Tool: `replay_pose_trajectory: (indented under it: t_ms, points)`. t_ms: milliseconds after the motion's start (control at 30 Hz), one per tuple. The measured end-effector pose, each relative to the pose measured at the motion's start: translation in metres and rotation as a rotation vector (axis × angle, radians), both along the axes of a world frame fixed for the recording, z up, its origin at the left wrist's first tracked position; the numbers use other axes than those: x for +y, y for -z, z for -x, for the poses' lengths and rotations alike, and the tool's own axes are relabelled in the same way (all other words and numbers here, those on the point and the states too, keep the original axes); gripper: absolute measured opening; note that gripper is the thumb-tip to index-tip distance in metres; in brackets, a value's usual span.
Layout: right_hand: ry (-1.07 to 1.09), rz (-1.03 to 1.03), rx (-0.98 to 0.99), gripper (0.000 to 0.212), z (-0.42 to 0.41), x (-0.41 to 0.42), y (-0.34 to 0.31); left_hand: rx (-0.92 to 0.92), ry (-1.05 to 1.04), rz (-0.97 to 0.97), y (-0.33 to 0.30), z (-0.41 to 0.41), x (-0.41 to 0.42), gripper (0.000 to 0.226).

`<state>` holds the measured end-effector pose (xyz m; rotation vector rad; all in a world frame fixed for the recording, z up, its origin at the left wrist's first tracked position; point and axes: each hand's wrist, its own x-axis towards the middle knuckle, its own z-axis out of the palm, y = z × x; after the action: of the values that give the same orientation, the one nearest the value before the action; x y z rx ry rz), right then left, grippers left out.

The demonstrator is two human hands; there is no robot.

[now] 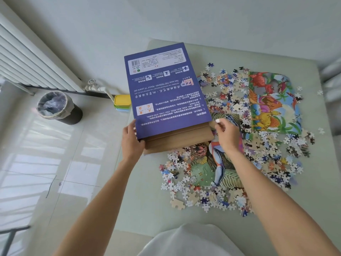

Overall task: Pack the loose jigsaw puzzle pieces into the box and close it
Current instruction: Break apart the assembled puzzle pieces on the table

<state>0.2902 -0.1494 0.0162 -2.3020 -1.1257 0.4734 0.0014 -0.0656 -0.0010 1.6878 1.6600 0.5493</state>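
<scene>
Both forearms are bare with no sleeves showing, the right hand has a pale-painted thumbnail, and white clothing covers the lap.

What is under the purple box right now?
Under the purple box, a printed poster and loose pieces stick out beside it; whatever lies beneath its middle is covered.

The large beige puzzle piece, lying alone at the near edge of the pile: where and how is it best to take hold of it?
Probably pinch the large beige piece across its body with thumb and finger, coming from the near left, where bare table lies beside it. It lies flat, so slide a fingertip under an edge first. The right hand is nearer the pile.
</scene>
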Motion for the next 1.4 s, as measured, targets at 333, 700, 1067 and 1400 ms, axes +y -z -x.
replay_pose_trajectory:
  t_ms: [333,700,1067,1400]
  points:
    - [0.025,0.219,-0.143,0.046,-0.014,-0.049,0.001,0.199,0.246,-0.389,-0.029,-0.016,-0.027,0.054]
    - [0.141,0.459,0.008,0.070,-0.039,-0.089,0.018,0.329,0.530,0.122,0.008,-0.128,-0.112,0.070]
    - [0.127,-0.091,0.076,0.011,-0.145,-0.123,-0.049,0.040,0.350,0.093,-0.023,-0.203,-0.128,0.042]
    - [0.418,-0.087,0.379,0.027,-0.306,-0.052,-0.003,0.033,0.361,0.215,-0.022,-0.378,-0.041,0.064]
